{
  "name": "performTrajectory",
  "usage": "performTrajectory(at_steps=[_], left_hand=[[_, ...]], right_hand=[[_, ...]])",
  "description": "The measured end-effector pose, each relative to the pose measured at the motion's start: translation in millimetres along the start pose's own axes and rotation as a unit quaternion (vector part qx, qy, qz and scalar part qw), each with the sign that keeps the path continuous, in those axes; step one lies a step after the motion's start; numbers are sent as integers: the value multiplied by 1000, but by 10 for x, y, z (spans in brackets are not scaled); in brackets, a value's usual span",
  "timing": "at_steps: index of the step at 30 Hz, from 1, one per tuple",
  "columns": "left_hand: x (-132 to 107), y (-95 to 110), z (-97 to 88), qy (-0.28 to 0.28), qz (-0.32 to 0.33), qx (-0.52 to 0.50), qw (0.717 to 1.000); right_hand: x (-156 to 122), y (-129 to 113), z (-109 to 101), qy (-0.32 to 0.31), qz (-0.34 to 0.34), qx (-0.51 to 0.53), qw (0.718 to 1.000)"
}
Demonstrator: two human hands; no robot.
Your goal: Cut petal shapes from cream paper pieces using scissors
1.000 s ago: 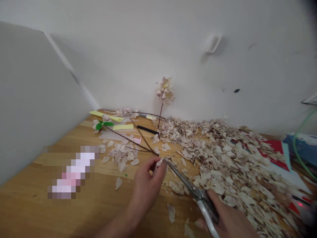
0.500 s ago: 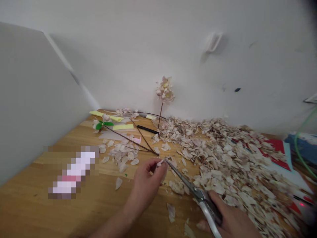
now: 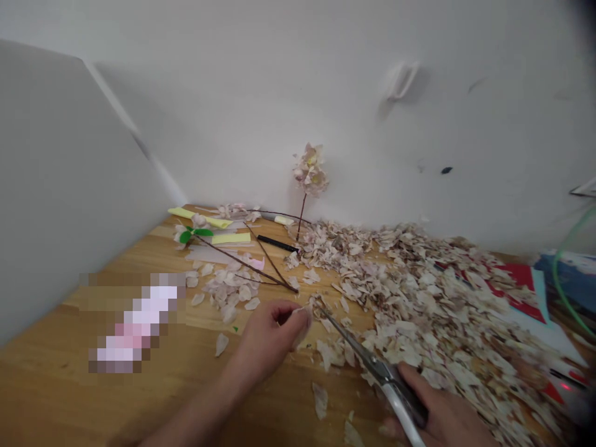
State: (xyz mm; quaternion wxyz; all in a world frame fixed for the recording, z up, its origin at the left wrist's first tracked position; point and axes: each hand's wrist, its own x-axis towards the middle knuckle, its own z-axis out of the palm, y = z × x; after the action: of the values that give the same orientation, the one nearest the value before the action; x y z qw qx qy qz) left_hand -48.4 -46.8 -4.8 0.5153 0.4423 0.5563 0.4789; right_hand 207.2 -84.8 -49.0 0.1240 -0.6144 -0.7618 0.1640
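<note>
My left hand (image 3: 270, 335) is closed in a pinch on a small pale petal (image 3: 302, 321) just above the wooden table (image 3: 69, 385). My right hand (image 3: 440, 416) at the bottom edge grips the handles of silver scissors (image 3: 367, 363). Their blades point up and left, with the tips close beside the pinched petal. A large heap of pale dried petals (image 3: 433, 310) covers the table to the right of both hands. Loose petals (image 3: 321, 397) lie near my wrists.
Thin dark stems (image 3: 251, 264) and a small petal cluster lie left of centre. A flower sprig (image 3: 310, 174) stands against the white wall. Yellow paper strips (image 3: 230, 238), a black pen (image 3: 277, 243), a green-leaved bloom (image 3: 190, 234) and red and blue sheets (image 3: 526, 279) are around.
Both hands have slid slightly down and toward me. The scissors' tips moved a little right, staying beside the pinched petal.
</note>
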Motion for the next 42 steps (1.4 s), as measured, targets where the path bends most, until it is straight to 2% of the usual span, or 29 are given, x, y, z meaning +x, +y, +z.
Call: performTrajectory(at_steps=[3,6,8,11,14,17,20,23,25,28,30,36,42], left_hand=[[15,7,5,-73,25,98,992],[31,1,45,-86,48,174,980],[36,4,81,-112,47,199,972],[34,35,124,-149,45,224,962],[31,86,139,-172,63,266,946],[26,112,126,-171,81,279,942],[9,81,119,-139,86,234,958],[-22,-1,165,-58,73,140,986],[-40,-68,220,-22,53,54,997],[-50,-152,296,-27,17,-72,997],[-48,-181,328,-25,8,-114,993],[-39,-182,348,14,22,-133,991],[-35,-184,322,10,-22,-173,985]], right_hand=[[41,-90,23,29,43,149,988],[172,-337,-3,40,57,283,957],[286,-520,-38,31,67,293,953],[416,-704,-52,54,43,307,949],[450,-766,-1,65,35,310,948],[438,-779,51,85,36,319,943],[449,-784,88,117,45,332,935],[503,-782,150,150,62,354,921],[543,-783,209,168,70,376,909],[577,-809,292,179,72,413,890],[579,-849,325,176,69,441,877],[557,-966,283,163,80,507,842],[579,-914,207,197,120,516,825]])
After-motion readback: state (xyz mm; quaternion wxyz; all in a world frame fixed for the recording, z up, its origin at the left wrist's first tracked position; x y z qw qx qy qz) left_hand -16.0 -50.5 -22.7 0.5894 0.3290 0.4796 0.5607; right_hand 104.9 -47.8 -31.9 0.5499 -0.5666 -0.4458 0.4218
